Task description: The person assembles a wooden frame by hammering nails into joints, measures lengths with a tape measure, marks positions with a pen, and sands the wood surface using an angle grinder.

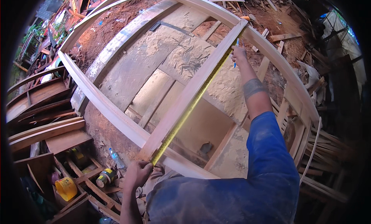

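Observation:
My left hand pinches the end of a yellow tape measure at the near end of a pale wooden crossboard. The tape stretches along the board's right edge up to the far curved rail. My right arm reaches out, and my right hand is closed on a blue pen beside the tape near the board's far end. The board spans a large curved wooden frame of pale timber.
Beneath the frame lie dusty panels and a weathered curved beam. At lower left are wooden crates, a yellow container, a power tool and a plastic bottle. Scrap timber is piled at right and around the back.

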Motion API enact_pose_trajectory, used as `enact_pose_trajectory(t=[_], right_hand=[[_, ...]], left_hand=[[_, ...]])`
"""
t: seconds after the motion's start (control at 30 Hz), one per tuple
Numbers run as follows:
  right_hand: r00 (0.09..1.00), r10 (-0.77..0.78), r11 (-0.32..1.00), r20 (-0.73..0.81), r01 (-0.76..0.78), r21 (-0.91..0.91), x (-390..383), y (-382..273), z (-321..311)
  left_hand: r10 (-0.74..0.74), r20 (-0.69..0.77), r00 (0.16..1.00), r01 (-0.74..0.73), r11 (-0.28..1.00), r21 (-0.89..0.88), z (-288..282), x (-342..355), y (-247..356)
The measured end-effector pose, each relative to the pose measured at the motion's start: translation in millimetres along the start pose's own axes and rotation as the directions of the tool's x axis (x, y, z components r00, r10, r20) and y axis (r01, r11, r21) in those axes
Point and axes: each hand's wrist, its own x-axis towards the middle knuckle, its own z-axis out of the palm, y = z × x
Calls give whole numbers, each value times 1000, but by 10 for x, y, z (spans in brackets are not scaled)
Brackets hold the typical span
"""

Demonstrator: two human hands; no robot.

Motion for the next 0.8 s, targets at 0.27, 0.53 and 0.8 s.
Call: enact_pose_trajectory(t=[0.27, 0.53, 0.8], right_hand=[[999, -29, 992, 33, 24, 120, -57, 33, 67], [1000, -22, 996, 10, 21, 92, -33, 65, 32], [1000, -2, 995, 31, -1, 104, -17, 70, 23]], left_hand=[[-33, 0, 999, 33, 996, -85, -67, -124, -282], [-58, -30, 998, 57, 997, -45, -51, -132, -198], [-68, -39, 997, 65, 995, -70, 22, -131, -277]])
